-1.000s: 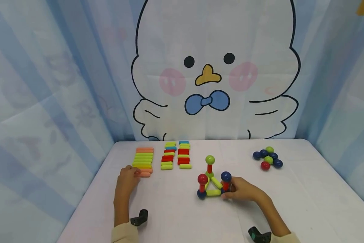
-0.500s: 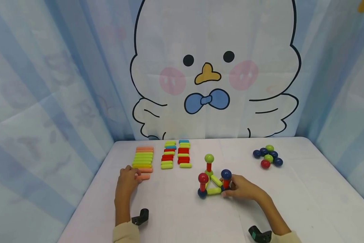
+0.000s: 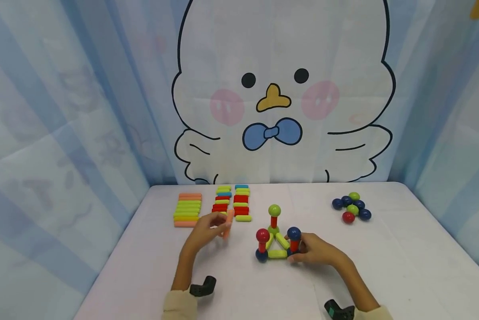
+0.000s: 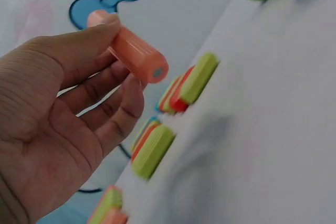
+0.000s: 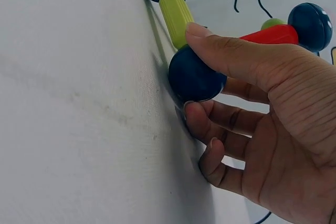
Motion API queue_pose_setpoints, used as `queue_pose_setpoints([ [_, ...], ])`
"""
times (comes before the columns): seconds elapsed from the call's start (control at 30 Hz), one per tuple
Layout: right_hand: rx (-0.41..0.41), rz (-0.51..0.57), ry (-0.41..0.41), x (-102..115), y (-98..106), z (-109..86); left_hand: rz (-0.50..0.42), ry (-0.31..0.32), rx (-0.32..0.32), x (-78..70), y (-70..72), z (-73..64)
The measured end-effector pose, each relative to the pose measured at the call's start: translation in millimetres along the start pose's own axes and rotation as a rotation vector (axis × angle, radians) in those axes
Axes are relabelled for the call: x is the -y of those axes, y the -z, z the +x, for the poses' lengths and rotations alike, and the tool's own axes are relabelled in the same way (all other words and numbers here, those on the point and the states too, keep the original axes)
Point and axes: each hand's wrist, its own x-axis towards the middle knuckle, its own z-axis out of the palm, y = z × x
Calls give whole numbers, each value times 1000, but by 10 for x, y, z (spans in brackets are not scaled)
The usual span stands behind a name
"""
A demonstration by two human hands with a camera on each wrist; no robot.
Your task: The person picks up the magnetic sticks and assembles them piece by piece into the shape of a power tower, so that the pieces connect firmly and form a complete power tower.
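Between thumb and fingers, my left hand (image 3: 207,229) pinches an orange magnetic rod (image 4: 137,52), lifted above the table and tilted, a grey dot showing on its end. My right hand (image 3: 317,250) grips the dark blue ball (image 5: 194,77) at the right base corner of a ball-and-rod frame. That frame has a triangle of yellow-green rods (image 3: 277,254) on the table. Red rods rise from its corners, topped by a red ball (image 3: 262,235), a green ball (image 3: 274,210) and a blue ball (image 3: 293,234).
Left on the white table (image 3: 231,293) lies a column of orange, green and yellow rods (image 3: 187,209). Two columns of shorter rods (image 3: 241,204) lie right of it, one partly behind my left hand. Several loose balls (image 3: 352,208) cluster at the back right.
My left hand has taken the nearest orange rod from the left column, lifted it and moved right toward the frame. The right hand keeps its grip; the frame has shifted slightly left.
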Motion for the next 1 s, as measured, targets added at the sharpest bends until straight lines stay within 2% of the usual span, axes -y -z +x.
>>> queue_pose_setpoints([
  [0.17,3,3,-5,2,-22,13,-220,-32,96,-120,-396,86],
  [0.3,4,0,-4,7,-19,14,-298,-26,154,-178,-602,93],
  [0.47,7,-6,7,1,-16,15,-260,-28,209,-190,-748,97],
  [0.63,13,-20,28,-4,-15,22,-185,-47,230,-189,-806,99],
  [0.73,8,-24,27,-5,-13,18,-163,-37,227,-203,-822,97],
  [0.87,8,-14,27,3,-9,11,-193,-45,208,-241,-838,92],
  [1.0,13,-12,35,14,-11,8,-199,-111,165,-285,-872,94],
])
